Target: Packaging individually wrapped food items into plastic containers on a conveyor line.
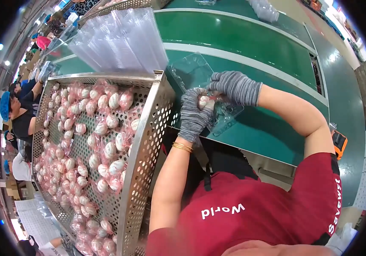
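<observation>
My left hand, in a grey knit glove, grips a white egg in a clear wrapper with red print. Close against it, my right hand, gloved the same way, pinches the reddish wrapper at the egg's side; its fingertips are partly hidden. Beneath both hands an open clear plastic tray rests on the green worktable, its flat lid part spread toward the conveyor. The hands cover much of the tray, so its contents cannot be made out.
To the left stands a perforated metal bin with many wrapped eggs. Behind it rises a stack of clear plastic trays. A green conveyor belt runs beyond the table. An orange-and-black tool lies far right. Co-workers are at left.
</observation>
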